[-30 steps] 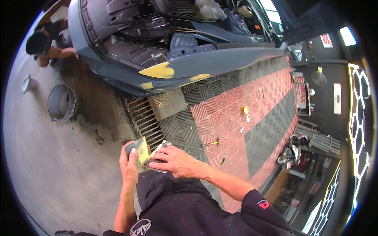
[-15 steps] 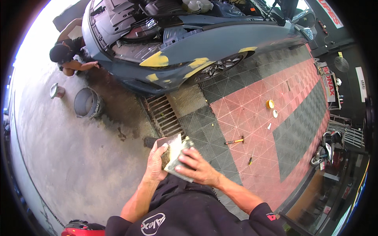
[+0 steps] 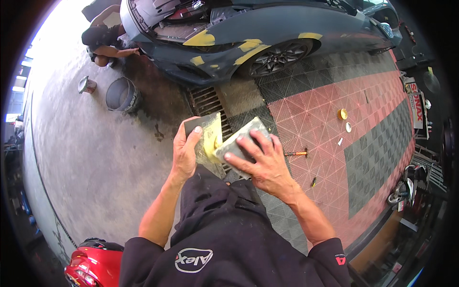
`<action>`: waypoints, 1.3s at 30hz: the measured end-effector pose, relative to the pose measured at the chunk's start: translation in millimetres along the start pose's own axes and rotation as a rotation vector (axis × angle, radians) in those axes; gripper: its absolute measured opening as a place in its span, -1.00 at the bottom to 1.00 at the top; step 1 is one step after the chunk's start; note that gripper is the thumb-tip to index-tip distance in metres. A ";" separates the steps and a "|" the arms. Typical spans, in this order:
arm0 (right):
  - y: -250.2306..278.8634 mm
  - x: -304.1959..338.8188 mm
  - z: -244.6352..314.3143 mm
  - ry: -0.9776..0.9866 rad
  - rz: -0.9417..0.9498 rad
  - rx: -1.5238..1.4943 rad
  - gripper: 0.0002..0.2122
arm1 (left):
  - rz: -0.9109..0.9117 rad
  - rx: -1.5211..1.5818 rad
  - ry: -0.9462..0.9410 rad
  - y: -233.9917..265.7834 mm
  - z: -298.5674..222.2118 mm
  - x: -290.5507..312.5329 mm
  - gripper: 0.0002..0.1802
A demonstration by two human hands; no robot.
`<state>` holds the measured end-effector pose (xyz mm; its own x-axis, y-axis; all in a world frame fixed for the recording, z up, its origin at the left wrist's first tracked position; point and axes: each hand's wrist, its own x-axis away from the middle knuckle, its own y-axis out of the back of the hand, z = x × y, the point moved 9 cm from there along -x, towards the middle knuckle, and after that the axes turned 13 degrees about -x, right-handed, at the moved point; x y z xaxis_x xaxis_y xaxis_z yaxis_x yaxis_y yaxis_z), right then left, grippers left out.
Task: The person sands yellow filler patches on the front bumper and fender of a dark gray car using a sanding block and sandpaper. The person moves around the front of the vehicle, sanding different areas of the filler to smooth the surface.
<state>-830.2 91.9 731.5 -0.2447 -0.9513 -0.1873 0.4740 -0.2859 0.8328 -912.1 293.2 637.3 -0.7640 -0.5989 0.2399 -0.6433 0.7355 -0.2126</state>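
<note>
Left hand (image 3: 185,150): Grasps a dark plate (image 3: 202,120) at its two o'clock, thumb pressed on top.
Right hand (image 3: 270,165): Grips a grey plate (image 3: 232,146) at its ten o'clock, fingers spread across the upper face.
Middle of the view: The dark plate sits at about half past nine from the grey plate; their near edges come together, though whether they touch cannot be told.
Yellow paste (image 3: 213,136): Coats the three o'clock side of the dark plate.
Car (image 3: 344,45): A blue-grey body at twelve to one o'clock, marked with yellow patches (image 3: 203,39) above and around a dark wheel (image 3: 279,58).
Co-worker (image 3: 103,40): Crouches at ten o'clock, an arm stretched toward the car.
Large bucket (image 3: 123,95): Stands at ten o'clock, just beside a smaller pail (image 3: 87,85).
Tiled floor (image 3: 368,167): Bears a yellow tin (image 3: 342,114) between two and three o'clock and a hammer (image 3: 299,153) at three.
Red vehicle (image 3: 95,263): Parked at eight o'clock, partly in frame.
</note>
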 end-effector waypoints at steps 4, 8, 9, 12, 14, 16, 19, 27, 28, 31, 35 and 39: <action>-49.6 2.0 -26.4 -0.120 0.206 -0.171 -0.27 | -0.185 0.186 0.037 53.7 -9.8 -19.4 -0.68; -109.0 15.7 -101.7 -0.845 -0.153 -1.436 -0.54 | -0.203 0.157 0.140 130.4 3.5 -53.7 -0.65; -132.6 26.5 -123.7 -0.952 -0.358 -1.692 -0.56 | -0.211 0.156 0.229 147.7 25.2 -57.0 -0.64; -147.0 -16.0 -157.1 -1.005 -0.882 -1.979 -0.46 | -0.214 0.161 0.476 204.5 100.8 -58.9 -0.59; -130.0 -59.5 -181.6 -0.843 -1.074 -1.981 -0.30 | -0.195 0.197 0.651 239.4 159.3 -48.7 -0.54; -97.0 -115.4 -208.3 -0.600 -1.172 -1.935 -0.15 | -0.233 0.212 0.807 266.2 196.7 -38.7 -0.53; -44.6 -171.2 -257.2 -0.531 -1.284 -1.487 -0.14 | -0.233 0.182 1.003 296.1 252.0 -28.9 -0.57; -53.4 -341.5 -305.3 -0.208 -0.491 0.298 -0.46 | -0.153 0.188 1.065 307.5 313.7 -18.4 -0.64; -71.9 -353.2 -305.6 -0.148 -0.430 0.382 -0.47 | -0.187 0.201 1.063 309.6 320.8 -9.7 -0.63; -104.1 -368.6 -320.9 -0.121 -0.376 0.434 -0.48 | -0.223 0.221 1.095 310.8 331.8 2.9 -0.62; -127.9 -376.6 -340.9 -0.120 -0.396 0.465 -0.54 | -0.233 0.269 1.121 309.9 343.2 20.6 -0.61; -133.2 -380.9 -344.6 -0.099 -0.423 0.471 -0.54 | -0.260 0.280 1.109 307.5 345.1 23.3 -0.61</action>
<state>-508.7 452.7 512.4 -0.4164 -0.7460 -0.5198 -0.0980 -0.5315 0.8413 -1144.7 396.0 250.6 -0.2357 -0.0156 0.9717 -0.8678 0.4535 -0.2032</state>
